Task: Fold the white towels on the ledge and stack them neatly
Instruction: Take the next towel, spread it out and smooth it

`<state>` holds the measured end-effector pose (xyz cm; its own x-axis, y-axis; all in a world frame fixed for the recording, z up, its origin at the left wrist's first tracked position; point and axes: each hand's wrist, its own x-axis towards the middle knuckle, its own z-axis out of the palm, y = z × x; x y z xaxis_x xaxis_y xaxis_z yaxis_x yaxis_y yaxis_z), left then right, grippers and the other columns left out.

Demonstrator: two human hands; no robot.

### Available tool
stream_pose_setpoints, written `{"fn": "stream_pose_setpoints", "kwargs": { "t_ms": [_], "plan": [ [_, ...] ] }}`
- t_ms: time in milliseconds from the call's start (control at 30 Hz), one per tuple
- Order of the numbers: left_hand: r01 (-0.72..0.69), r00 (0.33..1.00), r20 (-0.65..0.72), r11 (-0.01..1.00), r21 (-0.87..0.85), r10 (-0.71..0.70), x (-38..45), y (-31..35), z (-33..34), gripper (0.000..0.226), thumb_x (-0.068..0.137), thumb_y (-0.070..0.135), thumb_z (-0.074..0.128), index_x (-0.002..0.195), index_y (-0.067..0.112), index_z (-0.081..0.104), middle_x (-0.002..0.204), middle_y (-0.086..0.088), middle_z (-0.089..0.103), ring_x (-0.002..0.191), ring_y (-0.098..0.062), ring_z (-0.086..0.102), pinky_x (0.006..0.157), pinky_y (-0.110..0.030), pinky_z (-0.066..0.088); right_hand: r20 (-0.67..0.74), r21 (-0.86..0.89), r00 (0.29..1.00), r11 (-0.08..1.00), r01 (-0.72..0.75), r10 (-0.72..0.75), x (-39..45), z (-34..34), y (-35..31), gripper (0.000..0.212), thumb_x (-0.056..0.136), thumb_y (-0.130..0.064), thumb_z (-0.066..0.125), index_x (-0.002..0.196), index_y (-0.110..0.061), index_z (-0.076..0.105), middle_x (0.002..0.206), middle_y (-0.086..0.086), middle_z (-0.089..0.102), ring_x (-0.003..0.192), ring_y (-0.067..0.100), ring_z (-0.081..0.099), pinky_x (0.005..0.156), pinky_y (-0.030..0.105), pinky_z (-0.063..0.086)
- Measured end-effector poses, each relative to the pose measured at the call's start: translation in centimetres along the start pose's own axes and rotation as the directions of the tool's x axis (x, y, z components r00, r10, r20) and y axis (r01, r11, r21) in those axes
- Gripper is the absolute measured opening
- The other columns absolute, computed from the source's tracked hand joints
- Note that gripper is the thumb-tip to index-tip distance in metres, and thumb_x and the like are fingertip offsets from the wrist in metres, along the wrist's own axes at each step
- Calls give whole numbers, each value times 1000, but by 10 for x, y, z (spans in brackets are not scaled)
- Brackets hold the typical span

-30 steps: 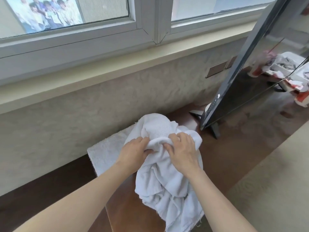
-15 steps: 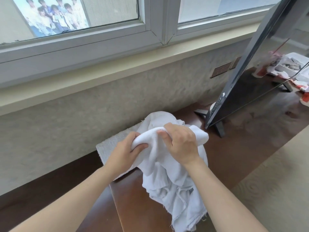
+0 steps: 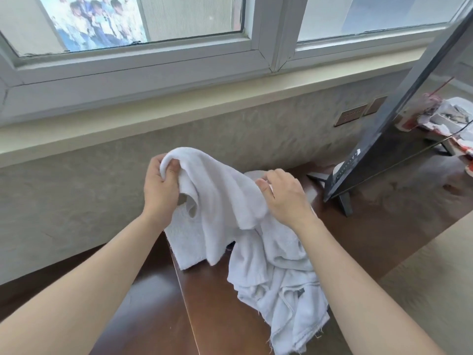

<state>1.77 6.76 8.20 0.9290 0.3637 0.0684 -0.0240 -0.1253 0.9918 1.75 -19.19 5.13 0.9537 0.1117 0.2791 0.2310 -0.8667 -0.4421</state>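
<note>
Two grips hold one of three towels.

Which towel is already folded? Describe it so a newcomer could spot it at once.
Start at the dark television standing on the brown wooden ledge under the window. Left of it, against the wall, the folded towel lies flat with square edges. Unlike it, the lifted towel hangs from both hands, and the crumpled pile spills over the ledge's front edge.
</note>
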Motion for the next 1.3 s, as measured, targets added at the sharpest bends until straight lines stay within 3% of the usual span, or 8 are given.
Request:
{"fn": "stream_pose_setpoints", "kwargs": {
  "t_ms": [167, 333, 600, 800, 967, 1100, 1200, 1300],
  "plan": [
    [152, 987, -66, 984, 90, -146, 6, -35, 3, 14, 103, 33, 48, 114, 25, 50, 96, 11, 59, 90, -14, 58, 80, -35, 47, 108, -157, 983, 979, -128, 146, -21, 26, 28, 40, 101, -41, 52, 126, -10, 55, 123, 8, 51, 111, 33, 49, 90, 46, 45],
    [156, 976, 91, 925, 348, -198, -15, -72, 23, 30, 104, 30, 47, 134, 23, 44, 102, 8, 59, 93, -15, 57, 80, -30, 44, 100, -186, 959, 952, -244, 266, -25, 46, 36, 68, 96, -51, 56, 149, -16, 34, 142, 15, 39, 118, 33, 47, 97, 45, 39],
    [154, 944, 182, 856, 494, -275, -34, -100, 38, 36, 106, 28, 45, 140, 18, 38, 91, 5, 58, 81, -19, 58, 65, -33, 40, -8, -73, 980, 977, -200, 200, -13, 44, 25, 57, 95, -13, 61, 147, -5, 40, 114, 19, 50, 94, 35, 52, 80, 46, 49],
    [97, 934, 221, 792, 603, -282, -31, -104, 28, 44, 106, 24, 43, 148, 17, 33, 88, 0, 57, 70, -15, 53, 56, -28, 36, -350, -10, 937, 1000, -13, 8, 20, -19, -9, 51, 91, -9, 49, 142, -2, 49, 112, 18, 54, 95, 35, 57, 84, 38, 46],
    [-5, 913, 292, 707, 707, -285, -32, -105, 37, 77, 99, 56, 44, 160, 23, 13, 161, -13, 29, 145, -34, 31, 114, -43, 32, -491, 50, 867, 991, 120, -80, 40, -75, -42, 51, 93, -5, 51, 144, -1, 46, 114, 17, 51, 101, 24, 49, 88, 18, 35],
    [-119, 896, 441, 927, 356, -54, -35, -57, 47, 97, 83, 73, 54, 160, 34, 9, 166, 13, 6, 154, -10, 5, 120, -19, 11, -525, 92, 835, 964, 249, -166, 44, -102, -67, 50, 95, -6, 53, 144, 0, 46, 116, 8, 47, 106, 13, 45, 94, 5, 30],
    [-173, 891, 453, 944, 280, 29, -35, -20, 53, 97, 76, 87, 43, 157, 35, 24, 163, 13, 28, 154, -17, 15, 124, -41, 9, -516, 120, 824, 932, 341, -235, 41, -105, -91, 49, 96, -5, 55, 143, 1, 46, 117, 2, 46, 106, 1, 40, 98, 5, 29],
    [247, 883, 450, 947, -204, -134, -35, 20, 46, 112, 73, 97, 15, 146, 20, 50, 135, -4, 65, 132, -22, 54, 105, -33, 44, -504, 177, 824, 902, 393, -260, 39, -95, -119, 48, 96, -4, 56, 143, 2, 46, 119, 9, 53, 106, -3, 39, 99, 6, 30]
  ]
}}
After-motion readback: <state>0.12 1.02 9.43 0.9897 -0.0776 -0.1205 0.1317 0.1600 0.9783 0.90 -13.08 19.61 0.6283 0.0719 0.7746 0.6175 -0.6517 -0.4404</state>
